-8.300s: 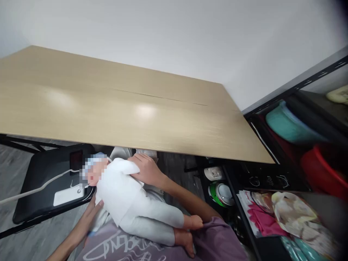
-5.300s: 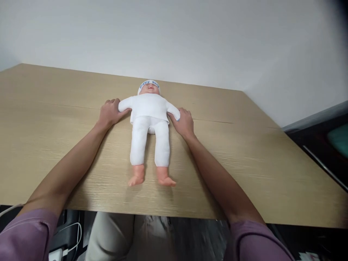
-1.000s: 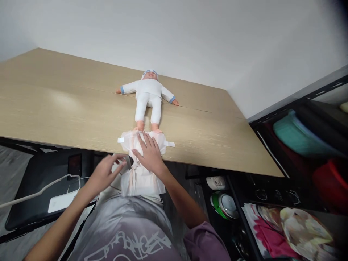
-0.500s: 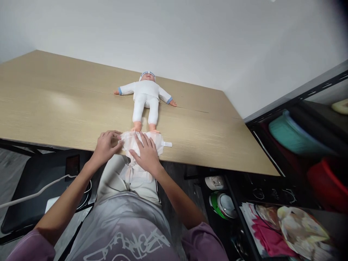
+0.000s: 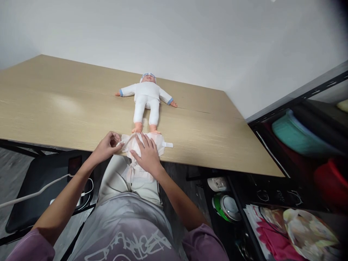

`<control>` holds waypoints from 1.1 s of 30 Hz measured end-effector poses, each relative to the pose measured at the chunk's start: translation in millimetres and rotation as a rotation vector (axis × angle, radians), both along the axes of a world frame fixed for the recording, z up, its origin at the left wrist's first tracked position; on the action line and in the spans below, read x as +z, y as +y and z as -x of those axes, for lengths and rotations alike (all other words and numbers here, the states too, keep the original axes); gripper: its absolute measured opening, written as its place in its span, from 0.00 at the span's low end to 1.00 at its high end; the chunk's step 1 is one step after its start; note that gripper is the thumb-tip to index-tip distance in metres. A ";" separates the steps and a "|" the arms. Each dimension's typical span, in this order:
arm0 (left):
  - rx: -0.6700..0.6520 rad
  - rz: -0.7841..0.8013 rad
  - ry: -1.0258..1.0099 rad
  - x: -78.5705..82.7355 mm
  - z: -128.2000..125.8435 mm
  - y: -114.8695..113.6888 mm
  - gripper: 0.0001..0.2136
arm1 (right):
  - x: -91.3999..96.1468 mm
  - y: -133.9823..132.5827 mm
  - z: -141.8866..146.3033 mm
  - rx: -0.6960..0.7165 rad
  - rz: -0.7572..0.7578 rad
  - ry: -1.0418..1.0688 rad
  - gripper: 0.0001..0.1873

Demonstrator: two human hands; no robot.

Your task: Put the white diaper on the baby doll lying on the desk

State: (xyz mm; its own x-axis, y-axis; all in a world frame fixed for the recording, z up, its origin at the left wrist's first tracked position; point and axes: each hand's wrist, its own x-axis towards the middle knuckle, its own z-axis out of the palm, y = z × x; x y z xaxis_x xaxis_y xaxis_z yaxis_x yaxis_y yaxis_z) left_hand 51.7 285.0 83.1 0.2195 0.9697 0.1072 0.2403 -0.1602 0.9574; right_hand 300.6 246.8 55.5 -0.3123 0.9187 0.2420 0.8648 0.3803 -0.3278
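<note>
A white diaper (image 5: 157, 140) lies unfolded at the near edge of the light wooden table (image 5: 67, 105), directly in front of the seated person; its far half rests on the tabletop, while the near half hangs over the edge toward the person's lap. The left hand (image 5: 106, 148) is at the diaper's left corner, fingers curled in and closed in a pinch on the edge of the material there. The right hand (image 5: 146, 157) lies flat on the middle of the diaper, fingers spread and pointing away from the person; it presses down and grips nothing. A white fastening tab (image 5: 168, 145) sticks out from the diaper's right corner, lying flat on the wood. A baby doll (image 5: 146, 98) in a white suit and cap lies on its back just beyond the diaper, arms spread, head toward the wall; its bare feet are touching or nearly touching the diaper's far edge, and which of the two cannot be told. At the right stands a black shelving unit (image 5: 299, 95) holding a teal tub (image 5: 290, 132) and a red tub (image 5: 331, 177). On the floor to the left, a white cable (image 5: 32, 194) runs across a black surface.
</note>
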 end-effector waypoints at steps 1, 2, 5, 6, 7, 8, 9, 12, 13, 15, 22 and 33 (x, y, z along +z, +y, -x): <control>-0.003 0.012 -0.004 0.6 1.4 0.8 0.22 | -0.1 -0.1 0.1 -0.002 -0.003 -0.008 0.42; -0.002 0.025 -0.002 1.0 3.2 1.4 0.22 | -0.1 -0.1 0.1 -0.003 -0.005 -0.015 0.42; 0.025 0.044 0.043 0.6 10.3 3.1 0.23 | 0.4 -0.2 0.1 -0.007 -0.005 -0.025 0.43; 0.045 0.043 0.066 0.2 12.6 3.6 0.23 | 0.5 -0.2 0.1 -0.009 -0.005 -0.025 0.43; 0.070 0.041 0.084 -0.2 14.5 3.9 0.23 | 0.5 -0.1 0.0 -0.009 -0.005 -0.025 0.43; 0.094 0.041 0.090 -0.3 15.7 4.1 0.23 | 0.3 -0.1 -0.1 -0.008 -0.006 -0.024 0.42; 0.116 0.045 0.080 0.0 16.3 4.2 0.24 | 0.1 -0.2 -0.2 -0.008 -0.009 -0.023 0.42; 0.151 0.088 -0.027 4.4 14.0 3.5 0.27 | -1.0 -0.6 -0.2 -0.007 -0.021 -0.015 0.42; 0.148 0.118 -0.068 7.0 12.4 3.2 0.29 | -1.1 -0.9 -0.1 -0.008 -0.025 -0.012 0.41; 0.131 0.198 -0.143 13.4 8.8 3.3 0.31 | -0.8 -1.5 0.0 -0.008 -0.030 -0.005 0.41; 0.087 0.402 -0.416 26.4 -5.7 13.1 0.34 | 5.8 -2.6 0.1 -0.005 -0.011 0.006 0.41; 0.010 0.671 -0.590 30.7 -6.8 8.9 0.20 | 3.0 -4.4 -1.2 -0.005 -0.013 0.008 0.41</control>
